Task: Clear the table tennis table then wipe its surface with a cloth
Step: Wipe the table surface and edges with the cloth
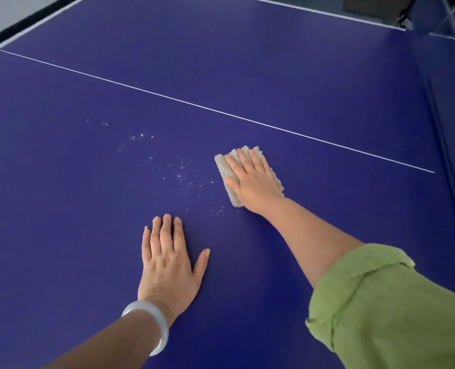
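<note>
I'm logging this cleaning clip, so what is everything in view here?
table tennis table: one, dark blue, fills most of the view
line: one, white, thin, runs across the table beyond both hands
specks: many, whitish, scattered on the table left of the cloth
cloth: one, beige, folded, flat on the table under the right hand
net: apparently one, dark, blurred, along the right edge
bracelet: one, pale, on the left wrist
sleeve: one, green, rolled up the right arm
left hand: flat on the bare table, near side
right hand: flat, pressing on the cloth
</note>
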The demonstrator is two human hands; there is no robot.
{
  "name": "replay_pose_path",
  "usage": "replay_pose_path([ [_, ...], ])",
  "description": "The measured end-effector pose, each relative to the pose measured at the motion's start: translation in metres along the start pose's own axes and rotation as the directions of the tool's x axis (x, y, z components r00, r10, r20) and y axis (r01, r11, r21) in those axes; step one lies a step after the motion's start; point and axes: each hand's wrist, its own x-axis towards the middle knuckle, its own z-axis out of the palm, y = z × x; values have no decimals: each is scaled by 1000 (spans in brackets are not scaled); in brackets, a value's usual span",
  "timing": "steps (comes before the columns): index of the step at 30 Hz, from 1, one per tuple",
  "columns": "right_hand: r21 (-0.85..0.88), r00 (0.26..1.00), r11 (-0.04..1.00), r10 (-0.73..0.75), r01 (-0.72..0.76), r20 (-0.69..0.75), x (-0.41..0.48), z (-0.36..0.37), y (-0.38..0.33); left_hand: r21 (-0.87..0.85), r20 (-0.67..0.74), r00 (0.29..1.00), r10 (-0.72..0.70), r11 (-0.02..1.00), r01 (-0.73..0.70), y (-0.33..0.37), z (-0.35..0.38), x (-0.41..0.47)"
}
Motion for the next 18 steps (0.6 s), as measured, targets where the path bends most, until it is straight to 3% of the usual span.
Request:
replay_pose_path([
  [1,-6,998,998,59,-59,-8,-11,0,18,-7,-5,1000,1,1000,-1,0,0,0],
  [3,-1,946,947,321,-321,-43,-37,0,68,-27,-22,1000,3,1000,-4,0,0,0],
  [4,20,878,880,475,-475,-61,-54,0,95,-35,-27,1000,4,999,-5,0,0,0],
  [6,111,670,674,738,-730,-79,-97,0,134,-45,-23,1000,11,999,-12,-1,0,0],
  [8,223,477,481,876,-848,-72,-126,4,140,-48,-13,1000,11,999,-11,-2,1,0],
  [10,265,384,385,921,-884,-59,-129,7,117,-47,-2,1000,19,999,-19,-2,1,0],
  [11,253,388,390,920,-885,-61,-120,8,99,-47,-1,1000,20,999,-21,-2,1,0],
  [12,224,437,441,897,-869,-70,-106,9,79,-45,3,1000,21,999,-21,-2,1,0],
  [14,152,630,634,773,-758,-82,-74,11,30,-42,12,1000,22,999,-21,-2,1,1],
  [16,105,846,848,527,-519,-76,-50,15,-24,-46,12,999,32,998,-32,-4,2,-1],
  [18,81,956,955,291,-286,-47,-45,17,-56,-46,10,999,44,998,-43,-5,4,0],
])
